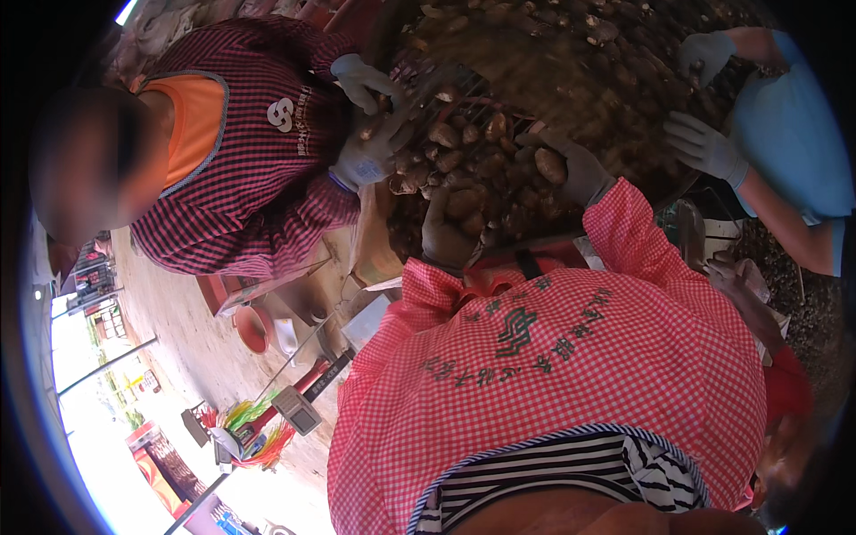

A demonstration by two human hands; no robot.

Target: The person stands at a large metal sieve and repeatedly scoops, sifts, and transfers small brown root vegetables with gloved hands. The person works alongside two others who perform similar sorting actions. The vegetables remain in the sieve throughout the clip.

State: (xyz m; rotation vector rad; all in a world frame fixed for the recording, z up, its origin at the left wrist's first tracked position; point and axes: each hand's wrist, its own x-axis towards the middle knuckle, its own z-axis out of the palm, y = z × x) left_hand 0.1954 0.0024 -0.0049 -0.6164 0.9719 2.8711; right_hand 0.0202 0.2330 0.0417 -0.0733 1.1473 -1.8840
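Note:
My right hand (585,167), in a dark grey glove, holds an oval brown lump (550,166) with its fingertips. Whether it is a shellfish or a tuber I cannot tell. My left hand (445,231), gloved alike, curls around similar brown lumps (466,200) at the near side of the heap. Between and beyond my hands lie many more brown lumps (448,137), wet and dirty. Reddish slatted bars (478,100) show among them, partly covered. Past these, a broad dark heap (635,87) fills the top of the view, blurred in its middle.
At the left, a co-worker's gloved hands (364,164) handle lumps close to mine. Another person's pale-gloved hands (702,144) reach in from the right. Lower left are a red bucket (254,330), a scale display (297,410) and coloured mesh bags (267,445).

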